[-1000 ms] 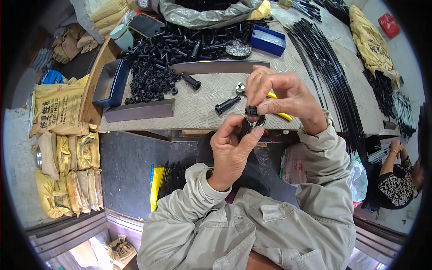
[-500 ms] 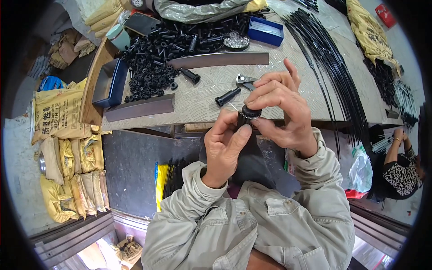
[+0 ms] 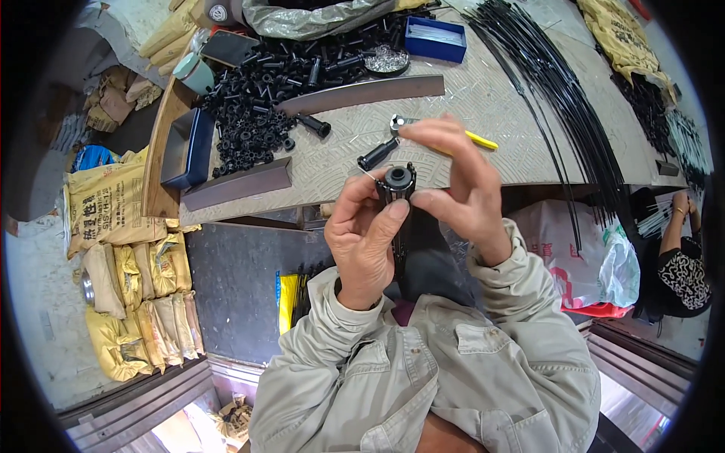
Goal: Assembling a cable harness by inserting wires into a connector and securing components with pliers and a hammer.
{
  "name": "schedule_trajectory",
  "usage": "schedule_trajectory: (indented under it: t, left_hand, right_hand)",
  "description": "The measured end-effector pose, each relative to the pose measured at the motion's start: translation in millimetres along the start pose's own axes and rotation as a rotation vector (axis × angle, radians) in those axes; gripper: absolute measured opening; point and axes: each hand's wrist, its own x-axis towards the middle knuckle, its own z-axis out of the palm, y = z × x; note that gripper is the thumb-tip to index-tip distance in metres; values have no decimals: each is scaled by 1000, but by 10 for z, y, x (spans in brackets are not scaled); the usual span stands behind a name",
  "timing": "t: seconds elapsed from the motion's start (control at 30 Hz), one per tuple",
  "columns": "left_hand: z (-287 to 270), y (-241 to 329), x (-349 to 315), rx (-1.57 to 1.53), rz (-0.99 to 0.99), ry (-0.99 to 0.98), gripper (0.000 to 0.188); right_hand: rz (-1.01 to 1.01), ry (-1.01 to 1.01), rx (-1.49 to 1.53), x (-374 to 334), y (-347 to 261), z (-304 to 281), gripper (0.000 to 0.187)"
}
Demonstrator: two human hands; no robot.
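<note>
My left hand point(image 3: 364, 234) is closed around a black, slotted part with a round, hollow hub point(image 3: 398, 177) on top. Dark thin pieces hang down from it below the fingers. A fine, pale wire point(image 3: 367, 174) sticks out beside the left fingers. My right hand point(image 3: 462, 185) has its fingers raised and spread, with the thumb close to the hub's right side; whether it touches cannot be told. Beyond the hands, on the table, lie a black flanged tube point(image 3: 377, 154) and pliers with a yellow handle point(image 3: 482, 140), partly hidden by the right fingers.
A heap of black plastic parts point(image 3: 253, 113) covers the table's left side, behind curved brown strips point(image 3: 362, 93). Around it are blue boxes point(image 3: 434, 50), a dish of small clear bits point(image 3: 387, 62) and a cup point(image 3: 195, 74). Long black rods point(image 3: 547, 98) overhang the right edge. Another person point(image 3: 683, 264) sits at right.
My right hand has let go of the hub's top and its fingers have lifted and opened. The hub now faces up in my left hand, and the yellow plier handle has come into view.
</note>
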Motion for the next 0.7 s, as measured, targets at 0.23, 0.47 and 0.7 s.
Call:
schedule_trajectory:
  t: [0.23, 0.47, 0.7]
  left_hand:
    - [-71, 139, -81, -83, 49, -49, 26]
    - [-180, 255, -263, 15, 60, 3, 27]
    - [-281, 350, -352, 32, 6, -10, 29]
  right_hand:
    - [431, -158, 736, -205, 105, 101, 26]
    - [509, -214, 825, -305, -131, 310, 18]
    - [466, -273, 612, -393, -124, 371, 22]
